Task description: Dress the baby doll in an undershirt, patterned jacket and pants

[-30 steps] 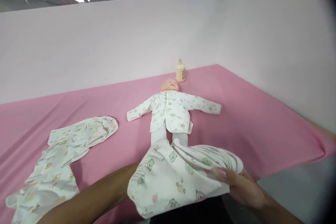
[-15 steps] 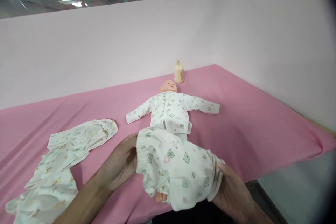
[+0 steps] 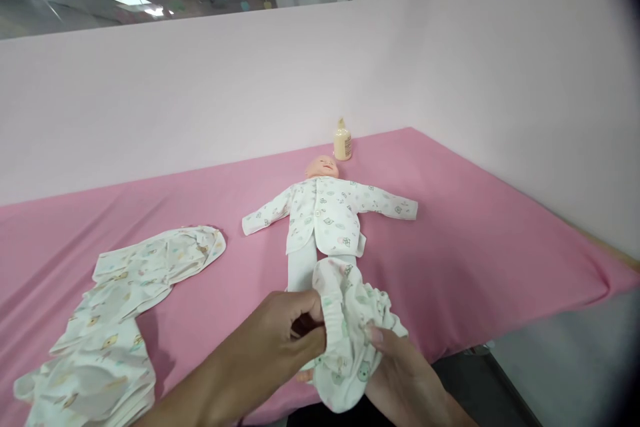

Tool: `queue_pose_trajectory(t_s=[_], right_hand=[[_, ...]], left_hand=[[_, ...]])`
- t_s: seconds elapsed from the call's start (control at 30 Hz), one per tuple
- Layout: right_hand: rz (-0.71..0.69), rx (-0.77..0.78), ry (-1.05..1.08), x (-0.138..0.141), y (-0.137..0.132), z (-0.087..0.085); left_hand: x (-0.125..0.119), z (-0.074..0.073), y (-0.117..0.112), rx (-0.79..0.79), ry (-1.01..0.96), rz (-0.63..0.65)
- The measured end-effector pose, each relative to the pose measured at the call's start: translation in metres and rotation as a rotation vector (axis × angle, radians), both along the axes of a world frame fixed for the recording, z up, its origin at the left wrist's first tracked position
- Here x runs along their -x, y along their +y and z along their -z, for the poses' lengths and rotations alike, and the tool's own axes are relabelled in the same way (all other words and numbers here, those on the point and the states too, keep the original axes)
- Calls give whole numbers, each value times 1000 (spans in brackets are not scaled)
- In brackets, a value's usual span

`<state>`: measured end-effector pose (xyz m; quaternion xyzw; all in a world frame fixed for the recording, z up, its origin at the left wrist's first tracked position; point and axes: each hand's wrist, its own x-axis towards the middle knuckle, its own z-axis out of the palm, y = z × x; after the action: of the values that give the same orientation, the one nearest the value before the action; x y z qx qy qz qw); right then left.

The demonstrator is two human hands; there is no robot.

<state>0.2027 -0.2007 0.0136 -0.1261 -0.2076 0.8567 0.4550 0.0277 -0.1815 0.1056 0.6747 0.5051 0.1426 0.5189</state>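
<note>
A baby doll (image 3: 325,203) lies on its back on the pink sheet (image 3: 450,213), dressed in a white printed top and white leggings. Bunched over its right-hand leg is a pair of white printed baby trousers (image 3: 350,320). My left hand (image 3: 285,337) pinches the trousers' elastic waistband from the left. Under the bunched cloth on the right, my right hand (image 3: 395,363) grips it with the thumb on top. The doll's feet are mostly hidden by the cloth and my hands.
A second set of printed baby clothes (image 3: 125,307) lies spread on the sheet at the left. A small cream bottle (image 3: 343,142) stands against the pale pink wall behind the doll's head. The sheet's edge drops off at the right and front.
The trousers, held spread wide before, are now gathered into a bunch at one of the doll's legs. Both hands have moved closer together.
</note>
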Motion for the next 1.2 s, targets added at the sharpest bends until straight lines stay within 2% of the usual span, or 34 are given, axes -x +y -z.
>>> queue_pose_trajectory(t_s=[0.1, 0.23, 0.3, 0.33, 0.4, 0.5, 0.6, 0.7, 0.77, 0.9, 1.07, 1.13, 1.2], right_hand=[[-21, 69, 61, 8, -1, -3], [-39, 151, 120, 17, -4, -7], [-46, 176, 123, 21, -5, -11], [-48, 187, 121, 22, -5, -13], [-43, 201, 121, 24, -5, -16], [-47, 203, 138, 26, -4, -17], [-84, 221, 133, 27, -4, -14], [-119, 269, 51, 30, -10, -6], [-122, 314, -5, 33, -16, 0], [-118, 369, -41, 40, -25, 8], [-112, 200, -47, 46, -30, 10], [-143, 153, -55, 48, -32, 11], [-139, 142, -47, 52, -34, 12]], left_hand=[[2, 1, -11, -410, 278, 23], [2, 8, -21, -898, 354, 190], [2, 8, -23, -1012, 358, 226], [2, 7, -24, -1020, 361, 222], [4, 1, -26, -931, 347, 211], [8, -10, -24, -652, 303, 142], [11, -16, -13, -404, 256, -30], [10, -15, 9, -228, 143, -232], [6, -10, 27, -77, 59, -299], [-6, 6, 57, 176, 36, -309], [-30, 28, 69, 240, 38, -277], [-40, 39, 68, 253, 66, -302], [-48, 50, 64, 189, 46, -355]])
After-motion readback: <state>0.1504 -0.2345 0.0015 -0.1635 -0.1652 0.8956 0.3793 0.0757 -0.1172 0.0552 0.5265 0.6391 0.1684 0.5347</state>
